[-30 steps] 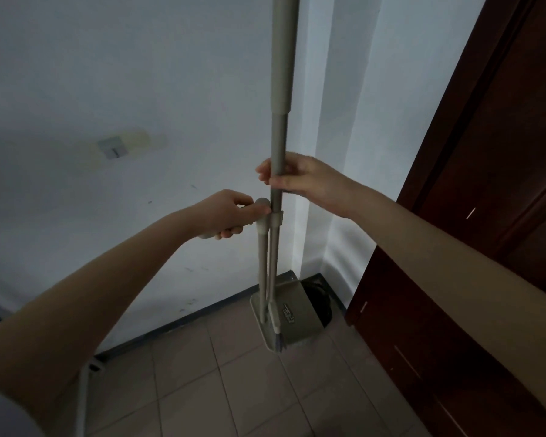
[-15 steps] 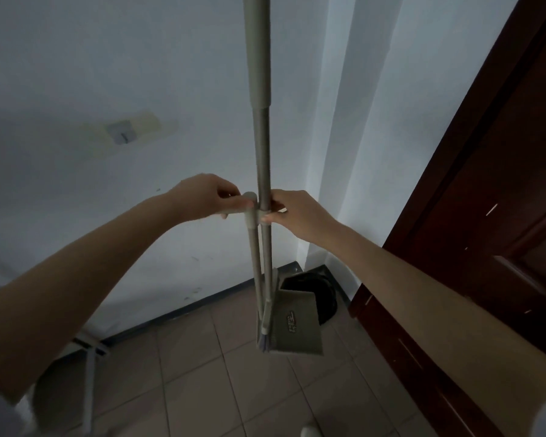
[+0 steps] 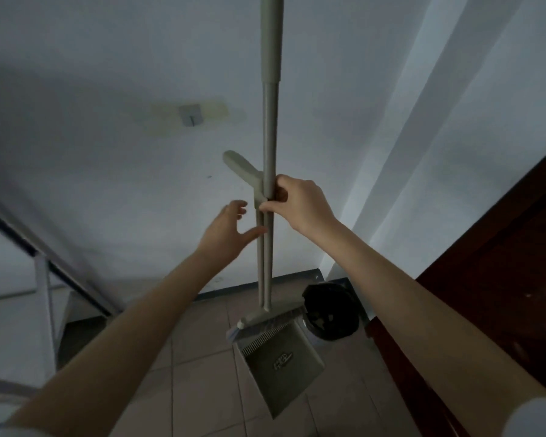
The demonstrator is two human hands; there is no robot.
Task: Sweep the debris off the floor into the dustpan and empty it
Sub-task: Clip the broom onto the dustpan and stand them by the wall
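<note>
Head view: our right hand (image 3: 300, 206) grips the broom pole (image 3: 270, 121), likely to carry its clipped-on dustpan (image 3: 281, 364); our left hand (image 3: 227, 234) hovers open beside it.

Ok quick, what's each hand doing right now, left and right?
Left hand: open, holding nothing.
Right hand: closed around the broom pole.

The floor (image 3: 196, 389) fills the lower middle of the frame: pale square tiles with darker grout lines. A round bin (image 3: 330, 313) lined in black stands on it in the corner, right of centre. A dark skirting (image 3: 227, 290) edges the tiles along the wall. At lower left a white leg (image 3: 49, 310) comes down, its foot lost in shadow.
</note>
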